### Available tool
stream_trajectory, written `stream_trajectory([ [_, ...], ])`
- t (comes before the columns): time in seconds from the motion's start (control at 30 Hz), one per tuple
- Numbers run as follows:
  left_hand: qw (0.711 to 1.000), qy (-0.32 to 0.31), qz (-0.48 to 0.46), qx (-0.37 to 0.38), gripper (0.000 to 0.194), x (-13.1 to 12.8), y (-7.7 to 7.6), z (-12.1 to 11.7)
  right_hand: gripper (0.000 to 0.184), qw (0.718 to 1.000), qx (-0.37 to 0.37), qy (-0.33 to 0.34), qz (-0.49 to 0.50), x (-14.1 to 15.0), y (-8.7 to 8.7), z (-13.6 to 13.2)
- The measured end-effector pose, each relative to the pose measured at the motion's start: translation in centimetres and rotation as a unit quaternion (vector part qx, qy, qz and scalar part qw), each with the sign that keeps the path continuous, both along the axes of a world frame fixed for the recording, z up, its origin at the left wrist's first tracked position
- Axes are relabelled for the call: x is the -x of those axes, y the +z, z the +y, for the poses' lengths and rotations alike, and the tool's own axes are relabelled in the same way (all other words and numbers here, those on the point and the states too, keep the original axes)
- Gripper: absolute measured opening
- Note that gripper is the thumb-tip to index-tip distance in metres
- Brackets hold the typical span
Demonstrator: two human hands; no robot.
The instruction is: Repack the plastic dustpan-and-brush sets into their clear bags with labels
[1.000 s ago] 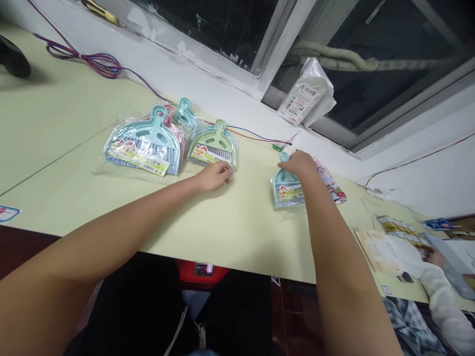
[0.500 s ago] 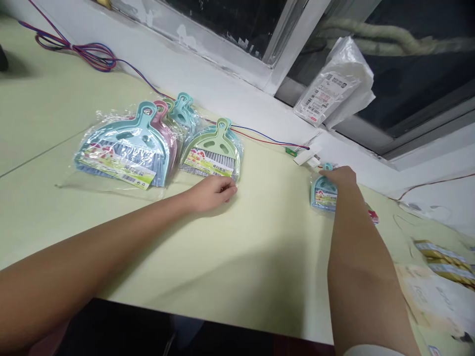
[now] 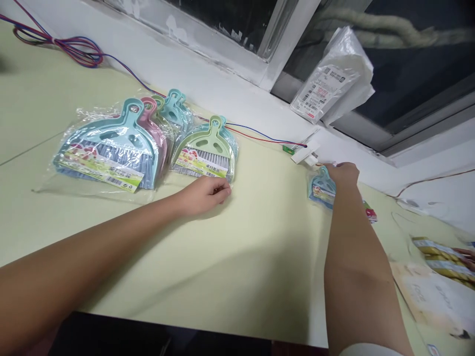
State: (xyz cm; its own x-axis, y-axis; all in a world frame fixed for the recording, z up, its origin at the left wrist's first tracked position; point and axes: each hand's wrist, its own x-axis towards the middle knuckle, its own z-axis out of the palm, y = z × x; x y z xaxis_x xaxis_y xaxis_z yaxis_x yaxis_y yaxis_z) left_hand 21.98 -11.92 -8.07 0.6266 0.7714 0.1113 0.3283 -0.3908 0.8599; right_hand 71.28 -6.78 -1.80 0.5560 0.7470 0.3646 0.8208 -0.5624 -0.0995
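My left hand point(image 3: 208, 194) rests on the table with its fingers curled closed and nothing visible in them. Just behind it stands a bagged green dustpan and brush set point(image 3: 206, 143), with a blue one at its back. To their left a bagged blue dustpan and brush set point(image 3: 111, 143) leans in front of a pink one point(image 3: 161, 133) and others. Over at the right, my right hand point(image 3: 345, 172) is closed beside the handle of a bagged blue dustpan set point(image 3: 321, 189). My forearm covers part of that set, and what the fingers grip is hidden.
A clear bag with a labelled box point(image 3: 321, 94) stands on the window ledge. Red and blue wires point(image 3: 77, 49) run along the wall to a white connector point(image 3: 306, 154). Gold packets point(image 3: 441, 254) and a printed sheet point(image 3: 426, 296) lie at the right, near another person's fingers point(image 3: 468, 258).
My right hand has shifted slightly right, off the blue dustpan's handle, which now shows and leans a little. My left hand stays closed in place. The view has turned slightly right.
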Motion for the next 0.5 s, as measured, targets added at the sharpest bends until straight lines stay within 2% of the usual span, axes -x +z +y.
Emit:
stream_trajectory([
  [0.1, 1.0, -0.003, -0.012, -0.008, 0.027, 0.0, -0.4, 0.1, 0.039, 0.998, -0.046, -0.009, 0.033, 2.2, 3.8, -0.5],
  [0.2, 1.0, -0.009, -0.02, -0.018, 0.028, 0.1, -0.7, 0.3, 0.039, 0.995, -0.077, 0.068, 0.01, 5.3, 8.0, -1.7],
  [0.27, 0.999, -0.013, -0.024, -0.029, 0.028, 0.2, -0.9, 0.3, 0.036, 0.992, -0.057, 0.11, -0.003, 7.9, 8.9, -3.2],
  [0.33, 0.999, -0.017, -0.026, -0.044, 0.028, 0.3, -1.0, 0.3, 0.032, 0.994, 0.024, 0.103, 0.002, 10.4, 7.4, -5.1],
  [0.43, 0.997, -0.023, -0.022, -0.063, 0.025, 0.3, -1.0, 0.1, 0.038, 0.988, 0.135, 0.071, -0.007, 13.2, 1.5, -7.8],
  [0.5, 0.997, -0.025, -0.022, -0.068, 0.025, 0.3, -0.9, 0.1, 0.04, 0.991, 0.128, 0.041, -0.007, 13.8, -2.5, -9.1],
])
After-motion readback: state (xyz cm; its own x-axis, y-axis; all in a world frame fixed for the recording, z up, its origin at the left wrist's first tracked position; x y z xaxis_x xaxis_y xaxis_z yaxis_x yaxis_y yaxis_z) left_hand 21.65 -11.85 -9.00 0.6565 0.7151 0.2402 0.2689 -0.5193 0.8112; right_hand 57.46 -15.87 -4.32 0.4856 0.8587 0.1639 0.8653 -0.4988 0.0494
